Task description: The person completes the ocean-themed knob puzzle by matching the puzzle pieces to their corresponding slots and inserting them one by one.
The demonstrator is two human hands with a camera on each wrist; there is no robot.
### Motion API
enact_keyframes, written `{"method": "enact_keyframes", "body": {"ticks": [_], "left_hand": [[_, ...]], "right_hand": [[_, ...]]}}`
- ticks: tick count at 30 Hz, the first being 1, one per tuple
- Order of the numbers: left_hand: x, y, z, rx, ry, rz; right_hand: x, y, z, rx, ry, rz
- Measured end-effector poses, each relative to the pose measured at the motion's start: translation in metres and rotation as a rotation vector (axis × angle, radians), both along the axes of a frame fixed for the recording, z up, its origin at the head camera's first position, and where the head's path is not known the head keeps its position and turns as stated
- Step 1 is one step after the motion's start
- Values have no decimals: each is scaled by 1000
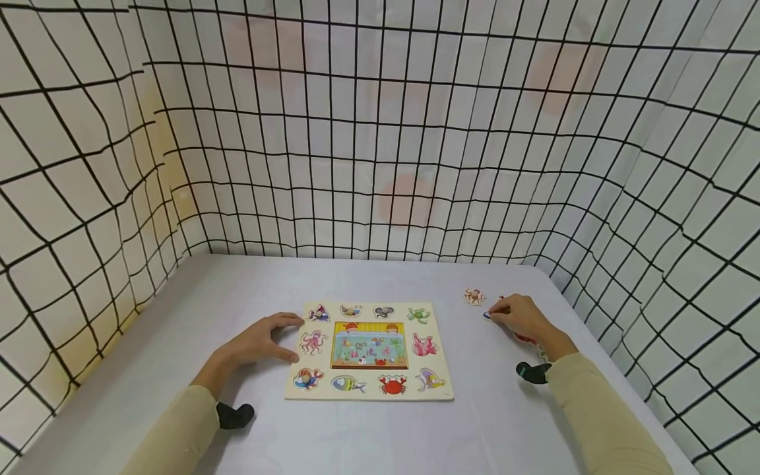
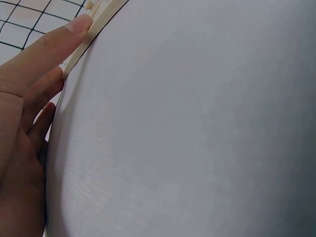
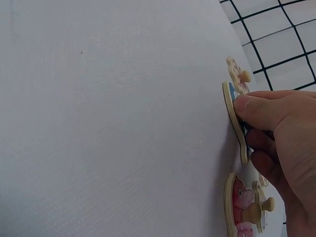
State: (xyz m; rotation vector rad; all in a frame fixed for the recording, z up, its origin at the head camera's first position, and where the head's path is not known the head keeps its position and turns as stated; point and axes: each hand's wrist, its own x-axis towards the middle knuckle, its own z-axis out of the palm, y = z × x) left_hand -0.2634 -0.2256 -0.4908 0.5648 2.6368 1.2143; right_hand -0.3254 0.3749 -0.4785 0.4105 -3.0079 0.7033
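A wooden peg puzzle board (image 1: 369, 394) with sea-animal pictures lies flat on the table. My left hand (image 1: 256, 341) rests at its left side, fingers loosely extended, the thumb (image 2: 74, 29) touching the board's edge. Right of the board, my right hand (image 1: 521, 318) pinches a blue and white wooden puzzle piece (image 3: 238, 123) between thumb and fingers, close over the table. Fingers cover most of its picture. Just beyond lies an octopus puzzle piece (image 1: 474, 296) with a small knob. A pink and red knobbed piece (image 3: 240, 202) lies near the right hand.
More loose puzzle pieces (image 3: 262, 210) lie partly hidden beneath the right hand and wrist. Knobs stand on several pieces in the board, such as the crab-like piece (image 1: 308, 378) at lower left. Black-grid netting with white cloth (image 1: 368, 165) encloses the table's back and sides.
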Motion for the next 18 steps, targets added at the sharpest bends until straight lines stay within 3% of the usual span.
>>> {"method": "enact_keyframes", "body": {"ticks": [6, 18], "left_hand": [[-1, 1, 0, -6, 1, 7], [-1, 0, -3, -19, 17, 5]], "right_hand": [[0, -2, 1, 2, 2, -18], [-7, -26, 11, 2, -20, 19]]}}
